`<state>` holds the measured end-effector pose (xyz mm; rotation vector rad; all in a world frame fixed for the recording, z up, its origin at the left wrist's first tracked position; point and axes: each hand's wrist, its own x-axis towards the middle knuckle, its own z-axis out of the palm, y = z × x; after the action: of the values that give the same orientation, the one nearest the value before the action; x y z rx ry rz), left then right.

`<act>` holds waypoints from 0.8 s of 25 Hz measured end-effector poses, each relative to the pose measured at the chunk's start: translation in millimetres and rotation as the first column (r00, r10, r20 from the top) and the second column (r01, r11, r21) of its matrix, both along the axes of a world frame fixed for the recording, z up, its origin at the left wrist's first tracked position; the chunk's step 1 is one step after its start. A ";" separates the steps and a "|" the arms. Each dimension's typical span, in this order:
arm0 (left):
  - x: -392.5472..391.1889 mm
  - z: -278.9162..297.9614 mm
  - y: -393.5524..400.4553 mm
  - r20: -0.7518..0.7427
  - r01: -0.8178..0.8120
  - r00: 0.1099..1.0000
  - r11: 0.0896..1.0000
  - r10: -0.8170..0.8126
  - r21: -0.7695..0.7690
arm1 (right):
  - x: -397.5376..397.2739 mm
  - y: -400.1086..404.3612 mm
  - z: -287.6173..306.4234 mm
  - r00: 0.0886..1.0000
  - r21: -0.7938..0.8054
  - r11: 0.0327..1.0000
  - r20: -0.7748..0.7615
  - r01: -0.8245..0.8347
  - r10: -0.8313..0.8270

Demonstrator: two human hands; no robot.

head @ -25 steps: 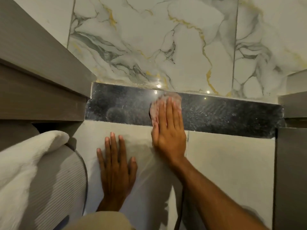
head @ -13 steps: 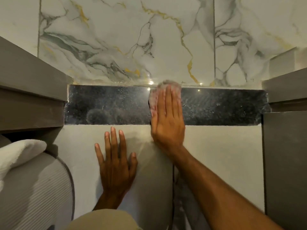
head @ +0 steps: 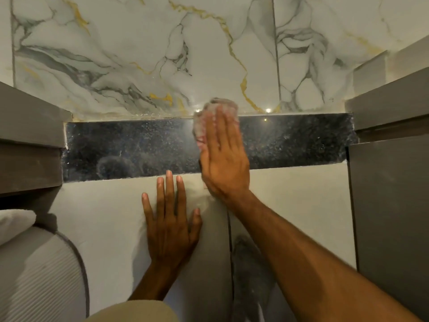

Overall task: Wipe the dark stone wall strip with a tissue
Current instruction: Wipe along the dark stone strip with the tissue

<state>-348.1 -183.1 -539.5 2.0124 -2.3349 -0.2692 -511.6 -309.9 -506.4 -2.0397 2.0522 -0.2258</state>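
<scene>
- A tissue [head: 214, 112] is pressed flat onto the dark strip [head: 130, 147] by the right hand [head: 224, 156], fingers straight
- The left hand [head: 170, 219] is laid open, empty, on the pale wall [head: 104, 205] just below

marble tiles [head: 144, 49] above | grey cabinet [head: 390, 194] right | white towel [head: 14, 223] lower-left

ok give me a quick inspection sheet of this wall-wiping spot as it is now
surface: dark stone strip speckled and smeared, glossy.
job's things: tissue pressed flat on the strip, its top edge over the marble tile.
clutter: white towel on a ribbed grey object, lower left.
grippers: right hand flat on the tissue; left hand flat on the pale panel, empty.
cables: nothing seen.
surroundings: grey cabinets on both sides.
</scene>
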 end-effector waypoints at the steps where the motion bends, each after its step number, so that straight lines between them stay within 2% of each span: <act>1: -1.1 -0.4 -0.2 -0.001 0.001 1.000 1.000 -0.001 -0.002 | -2.2 15.2 -2.1 0.994 -0.018 0.994 0.004 -0.107 0.107; 2: -1.9 0.1 0.1 -0.002 0.007 1.000 1.000 -0.007 -0.004 | -10.6 39.8 0.6 0.986 0.004 0.986 -0.012 -0.165 0.165; 3: -2.4 1.3 0.0 -0.004 0.016 1.000 1.000 -0.016 -0.007 | -24.3 66.3 7.9 0.992 0.049 0.991 -0.023 -0.126 0.127; 5: -4.4 4.1 -2.0 -0.020 0.029 0.999 1.000 -0.029 0.000 | -53.5 76.8 15.4 0.986 0.073 0.984 -0.057 0.161 -0.157; 7: -9.4 5.7 -3.3 -0.028 0.056 0.998 0.998 -0.056 0.001 | -58.7 35.0 13.0 0.915 0.028 0.916 -0.065 0.400 -0.397; 8: -12.0 5.1 -4.4 -0.020 0.074 0.997 0.997 -0.074 -0.004 | -51.3 9.3 11.4 0.906 0.016 0.908 -0.077 0.419 -0.417; 10: -18.0 3.1 -7.5 -0.021 0.084 0.996 0.996 -0.085 -0.013 | -33.0 -7.5 4.5 0.964 0.031 0.965 -0.059 0.261 -0.259; 12: -23.6 5.5 -9.2 -0.027 0.085 0.996 0.996 -0.086 -0.017 | -34.3 27.5 6.0 0.997 0.053 0.996 -0.005 0.076 -0.075; 13: -26.9 7.5 -10.5 -0.029 0.091 0.995 0.996 -0.092 -0.015 | -47.2 53.0 11.9 0.997 0.070 0.995 0.017 0.076 -0.078; 15: -33.7 10.2 -13.4 -0.028 0.106 0.994 0.994 -0.106 -0.008 | -86.0 70.0 22.0 0.952 0.070 0.951 0.038 0.301 -0.304; 17: -39.9 8.4 -14.1 -0.037 0.119 0.992 0.993 -0.119 -0.003 | -109.9 36.5 21.1 0.861 0.054 0.861 0.030 0.506 -0.508; 18: -41.3 6.2 -14.4 -0.036 0.127 0.991 0.992 -0.127 -0.006 | -112.3 11.8 18.7 0.834 0.022 0.835 0.018 0.551 -0.551; 20: -42.6 1.4 -14.0 -0.019 0.136 0.991 0.991 -0.136 -0.016 | -103.5 -15.1 10.5 0.884 -0.026 0.884 -0.028 0.467 -0.467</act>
<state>-390.7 -197.1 -538.1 1.8378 -2.4574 -0.2758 -615.1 -325.1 -495.9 -1.5282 2.5450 -0.2948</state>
